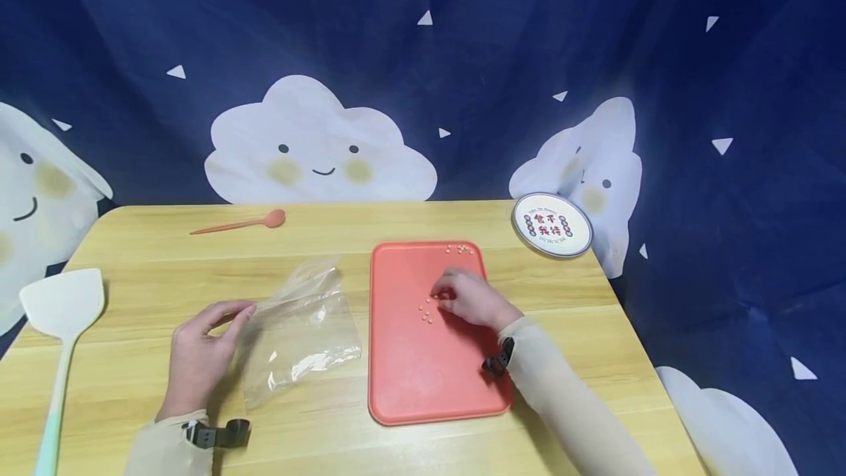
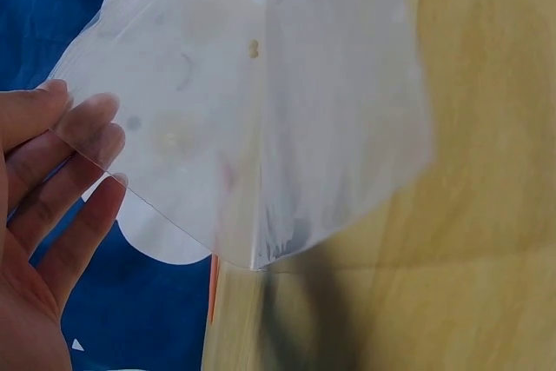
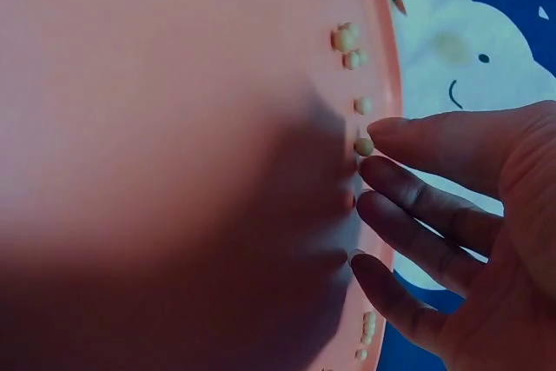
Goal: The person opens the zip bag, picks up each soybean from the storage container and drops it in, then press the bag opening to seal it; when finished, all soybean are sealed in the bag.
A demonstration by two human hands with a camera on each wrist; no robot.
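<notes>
My left hand [image 1: 206, 347] pinches the rim of a clear plastic bag [image 1: 297, 336], thumb on one side and fingers on the other. A couple of small pale beans [image 2: 254, 48] show at the bag's fold in the left wrist view. Over the red tray [image 1: 403, 388], my right hand [image 1: 472, 300] reaches down with bent fingers. Its thumb and index fingertip pinch a round yellowish bean [image 3: 363, 146] at the tray's surface. Several loose beans [image 1: 426, 314] lie beside that hand, and another group [image 1: 460, 249] sits by the tray's far right corner.
An orange spoon [image 1: 274, 219] lies at the table's back left. Along the left side is a white spatula [image 1: 66, 303] with a green handle. A white plate [image 1: 552, 225] with printed characters sits at the back right edge. Behind hangs a blue cloud-print curtain [image 1: 476, 57].
</notes>
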